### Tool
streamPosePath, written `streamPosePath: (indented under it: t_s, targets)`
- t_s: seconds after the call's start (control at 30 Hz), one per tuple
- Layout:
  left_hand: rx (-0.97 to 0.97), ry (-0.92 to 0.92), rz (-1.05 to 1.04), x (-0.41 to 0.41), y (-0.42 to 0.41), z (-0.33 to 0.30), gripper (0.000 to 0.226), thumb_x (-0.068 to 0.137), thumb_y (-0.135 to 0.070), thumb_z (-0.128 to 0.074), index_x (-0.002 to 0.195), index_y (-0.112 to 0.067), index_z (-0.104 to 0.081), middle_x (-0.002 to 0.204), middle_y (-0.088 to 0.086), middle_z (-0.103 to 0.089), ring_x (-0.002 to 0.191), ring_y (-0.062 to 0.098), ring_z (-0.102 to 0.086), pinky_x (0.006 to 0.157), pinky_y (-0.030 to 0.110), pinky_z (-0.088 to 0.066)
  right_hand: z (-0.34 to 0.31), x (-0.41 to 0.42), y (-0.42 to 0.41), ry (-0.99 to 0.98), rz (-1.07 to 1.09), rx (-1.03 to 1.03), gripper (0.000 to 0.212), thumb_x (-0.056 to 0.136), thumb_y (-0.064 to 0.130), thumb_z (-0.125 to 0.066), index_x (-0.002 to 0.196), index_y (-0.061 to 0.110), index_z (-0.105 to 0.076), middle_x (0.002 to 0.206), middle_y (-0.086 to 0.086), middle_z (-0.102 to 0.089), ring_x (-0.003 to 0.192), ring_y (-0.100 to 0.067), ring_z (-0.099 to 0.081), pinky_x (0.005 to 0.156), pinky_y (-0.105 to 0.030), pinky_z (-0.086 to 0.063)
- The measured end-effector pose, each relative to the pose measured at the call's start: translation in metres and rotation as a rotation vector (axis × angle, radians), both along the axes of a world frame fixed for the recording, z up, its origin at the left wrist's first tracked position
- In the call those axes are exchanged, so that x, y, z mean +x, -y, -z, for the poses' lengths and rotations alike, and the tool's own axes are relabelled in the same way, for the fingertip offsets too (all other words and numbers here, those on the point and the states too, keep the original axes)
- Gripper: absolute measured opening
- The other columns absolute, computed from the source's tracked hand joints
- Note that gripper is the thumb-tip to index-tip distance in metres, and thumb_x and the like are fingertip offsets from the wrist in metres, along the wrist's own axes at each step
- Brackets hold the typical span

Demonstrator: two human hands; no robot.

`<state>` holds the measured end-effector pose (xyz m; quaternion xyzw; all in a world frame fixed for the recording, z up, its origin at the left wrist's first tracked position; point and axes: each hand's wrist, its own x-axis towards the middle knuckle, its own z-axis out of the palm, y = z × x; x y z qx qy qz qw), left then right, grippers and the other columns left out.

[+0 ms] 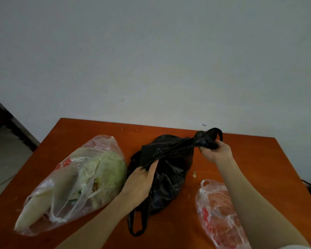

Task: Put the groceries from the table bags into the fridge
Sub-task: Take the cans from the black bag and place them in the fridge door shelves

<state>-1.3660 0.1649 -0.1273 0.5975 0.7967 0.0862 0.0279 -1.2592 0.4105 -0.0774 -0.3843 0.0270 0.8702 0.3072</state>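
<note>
Clear bag (pixel 68 186) lying at left on tabletop (pixel 258 159), cabbage (pixel 108 169) and white radish (pixel 34 207) showing inside. Left hand (pixel 140 180) pinching black bag (pixel 169 169) at centre. Right hand (pixel 216 150) clenching its bunched far end. Red-printed bag (pixel 217 218) lying near right.

Two bare forearms, nothing worn on hands or wrists

The left hand (pixel 139 180) and right hand (pixel 216 150) are bare, forearms uncovered to the frame's lower edge; a pale grey-white scrap of fabric (pixel 293 247), perhaps a sleeve, shows beside the right arm at the bottom corner.
</note>
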Motion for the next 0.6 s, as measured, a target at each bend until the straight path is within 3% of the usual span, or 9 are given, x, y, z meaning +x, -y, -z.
streamPosePath:
  t_s: [0.1, 0.2, 0.3, 0.37, 0.47, 0.53, 0.6]
  targets:
    - [0.178, -0.092, -0.01, -0.009, 0.008, -0.001, 0.083, 0.062, -0.025, -0.083, 0.131, -0.015, -0.038, 0.076, -0.011, -0.065, 0.07, 0.007, -0.062, 0.09, 0.023, -0.042, 0.014, 0.0, -0.006, -0.063, 0.133, 0.004, 0.039, 0.1, 0.021, -0.033, 0.134, 0.003, -0.042, 0.124, -0.021, -0.053, 0.108, -0.034, -0.054, 0.089, -0.041, -0.047]
    - [0.274, -0.085, -0.087, -0.007, 0.015, -0.003, 0.077, 0.052, -0.025, -0.089, 0.115, -0.016, -0.045, 0.067, -0.011, -0.063, 0.062, 0.006, -0.06, 0.084, 0.022, -0.038, 0.031, 0.005, -0.009, 0.009, 0.16, 0.018, 0.047, 0.099, 0.023, -0.038, 0.142, 0.005, -0.032, 0.142, -0.023, -0.037, 0.13, -0.039, -0.038, 0.107, -0.046, -0.035]
    - [0.25, -0.102, -0.21, -0.005, 0.023, 0.001, 0.073, 0.04, -0.021, -0.092, 0.1, -0.015, -0.051, 0.059, -0.008, -0.06, 0.054, 0.01, -0.059, 0.078, 0.024, -0.039, 0.043, 0.006, -0.004, 0.148, 0.028, 0.01, 0.048, 0.098, 0.027, -0.044, 0.14, 0.007, -0.034, 0.139, -0.022, -0.04, 0.125, -0.037, -0.043, 0.098, -0.045, -0.043]
    - [0.205, -0.206, -0.114, -0.002, 0.024, 0.007, 0.059, 0.037, -0.016, -0.091, 0.085, -0.014, -0.056, 0.055, -0.006, -0.057, 0.053, 0.015, -0.057, 0.08, 0.029, -0.034, 0.049, 0.005, 0.004, 0.346, -0.118, 0.036, 0.047, 0.096, 0.028, -0.048, 0.136, 0.006, -0.039, 0.131, -0.018, -0.049, 0.114, -0.031, -0.053, 0.086, -0.038, -0.049]
    - [0.205, -0.286, 0.024, 0.008, 0.022, 0.013, 0.043, 0.045, -0.014, -0.087, 0.081, -0.015, -0.063, 0.062, -0.004, -0.059, 0.062, 0.017, -0.059, 0.088, 0.033, -0.033, 0.042, 0.01, 0.019, 0.734, -0.192, 0.272, 0.059, 0.086, 0.032, -0.064, 0.133, 0.003, -0.042, 0.12, -0.016, -0.057, 0.099, -0.032, -0.06, 0.079, -0.039, -0.051]
    - [0.221, -0.284, 0.069, 0.017, 0.017, 0.012, 0.042, 0.051, -0.016, -0.085, 0.088, -0.018, -0.064, 0.071, -0.004, -0.06, 0.071, 0.018, -0.06, 0.094, 0.035, -0.031, 0.028, 0.015, 0.028, 1.108, -0.169, 0.581, 0.069, 0.082, 0.033, -0.069, 0.134, 0.0, -0.037, 0.128, -0.018, -0.051, 0.112, -0.035, -0.053, 0.088, -0.043, -0.047]
    - [0.219, -0.298, 0.147, 0.026, 0.01, 0.01, 0.04, 0.056, -0.021, -0.083, 0.091, -0.021, -0.065, 0.077, -0.004, -0.061, 0.08, 0.017, -0.06, 0.103, 0.04, -0.029, 0.003, 0.018, 0.045, 1.218, -0.092, 0.94, 0.066, 0.083, 0.03, -0.068, 0.135, 0.004, -0.036, 0.133, -0.015, -0.044, 0.118, -0.031, -0.048, 0.093, -0.039, -0.044]
